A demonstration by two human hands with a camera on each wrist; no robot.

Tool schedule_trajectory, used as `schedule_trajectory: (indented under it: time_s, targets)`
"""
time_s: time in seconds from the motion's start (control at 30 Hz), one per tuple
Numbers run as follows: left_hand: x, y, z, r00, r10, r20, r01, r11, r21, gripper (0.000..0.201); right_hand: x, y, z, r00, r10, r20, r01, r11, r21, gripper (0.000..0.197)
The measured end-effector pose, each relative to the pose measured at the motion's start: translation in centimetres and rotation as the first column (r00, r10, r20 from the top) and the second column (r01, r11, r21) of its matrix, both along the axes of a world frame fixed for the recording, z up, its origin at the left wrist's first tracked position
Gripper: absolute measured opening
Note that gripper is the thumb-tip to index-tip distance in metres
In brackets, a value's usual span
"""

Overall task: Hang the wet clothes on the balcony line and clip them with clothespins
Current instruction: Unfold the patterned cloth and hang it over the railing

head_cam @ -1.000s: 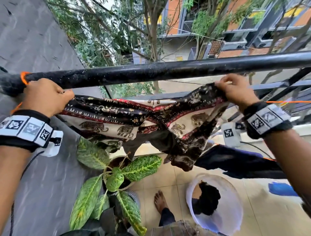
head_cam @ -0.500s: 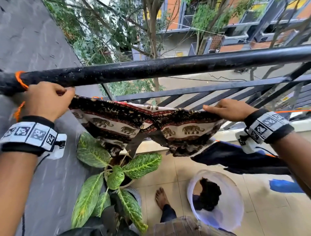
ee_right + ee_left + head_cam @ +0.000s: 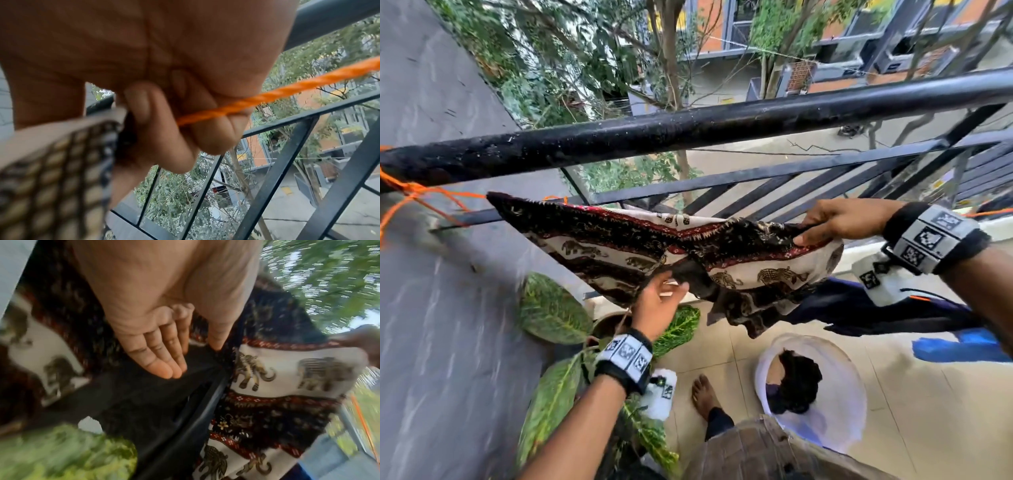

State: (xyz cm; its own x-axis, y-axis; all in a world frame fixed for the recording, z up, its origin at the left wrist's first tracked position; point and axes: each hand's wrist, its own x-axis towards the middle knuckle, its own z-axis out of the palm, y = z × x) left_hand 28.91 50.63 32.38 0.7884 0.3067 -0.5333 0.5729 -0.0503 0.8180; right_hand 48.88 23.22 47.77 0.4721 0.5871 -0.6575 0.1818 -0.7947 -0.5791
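Your right hand (image 3: 839, 222) pinches the elephant-print cloth (image 3: 619, 240) against the orange line (image 3: 267, 95), anchoring it; your left hand (image 3: 657, 305), fingers spread, smooths below.

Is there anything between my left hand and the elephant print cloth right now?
Nothing visible. The left hand is open just under the elephant print cloth, fingertips at its dark hanging fold, while the right hand grips the cloth's right end at the orange line.

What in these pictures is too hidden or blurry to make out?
- Clothespins: none visible in any view.
- Orange line under the elephant-print cloth: covered by the fabric, head view.
- White bucket contents: a dark heap, unidentifiable.
- Plant: smeared by blur, left wrist view.
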Motion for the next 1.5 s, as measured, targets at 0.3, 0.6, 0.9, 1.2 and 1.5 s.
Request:
schedule_trajectory:
  time_s: [0.3,0.6,0.9,1.2,1.5]
  targets:
    - [3.3,0.9,-1.8,0.816,0.56,-0.146,-0.536,0.636,-0.555,0.018,-0.5,-0.3,0.3,0.999,-0.035,-0.024,0.036,0.999,0.018,0.03]
    - [-2.3,3.4,-2.6,0.807,0.584,-0.088,-0.579,0.754,-0.311,0.017,-0.7,0.9,-0.9,0.997,-0.004,-0.082,0.008,0.999,0.047,0.042]
    - [-0.9,6.3,-4.9,0.923,0.376,-0.079,-0.37,0.925,0.082,0.01,0.0,0.9,-2.1,0.992,-0.127,0.002,0.127,0.991,0.04,0.057]
    - [0.5,7.5,1.2,0.995,0.049,0.089,-0.095,0.762,0.641,0.023,0.1,1.0,-1.8,0.925,0.027,0.379,0.001,0.997,-0.074,0.034]
    - [-1.3,18.6,4.4,0.891,0.202,0.407,-0.415,0.726,0.548,0.07,-2.2,-0.9,-5.6,0.67,-0.204,0.714,0.042,0.97,0.238,0.048]
